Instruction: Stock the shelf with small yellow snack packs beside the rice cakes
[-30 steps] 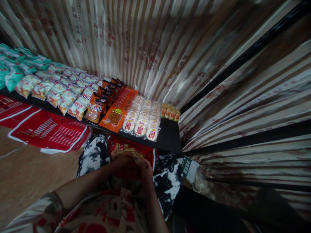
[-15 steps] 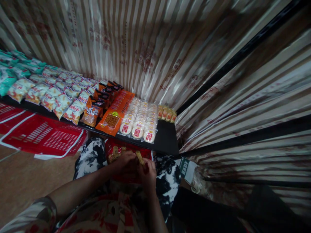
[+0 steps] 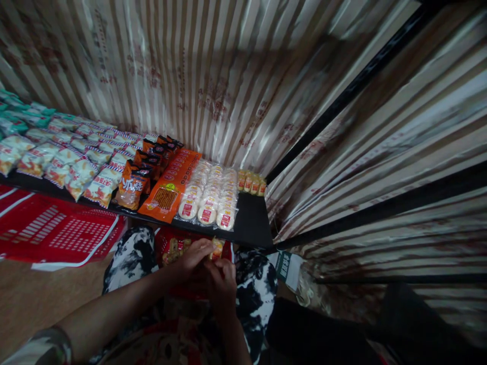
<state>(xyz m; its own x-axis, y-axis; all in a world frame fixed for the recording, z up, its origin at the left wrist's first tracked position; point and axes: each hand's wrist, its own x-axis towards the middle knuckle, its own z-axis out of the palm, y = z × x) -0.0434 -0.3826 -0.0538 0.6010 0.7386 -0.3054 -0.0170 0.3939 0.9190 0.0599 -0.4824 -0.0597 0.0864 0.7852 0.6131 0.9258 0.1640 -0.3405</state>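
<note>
Your left hand (image 3: 198, 252) has closed up to packet (image 3: 217, 247), lower centre: packet lies right of bent fingertips, hold unclear; right hand (image 3: 222, 274), just below, pinches it; long axis blurred.

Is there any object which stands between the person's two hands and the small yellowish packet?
Nothing visible does. The small yellowish packet appears held at the fingertips of the left hand and the right hand.
</note>
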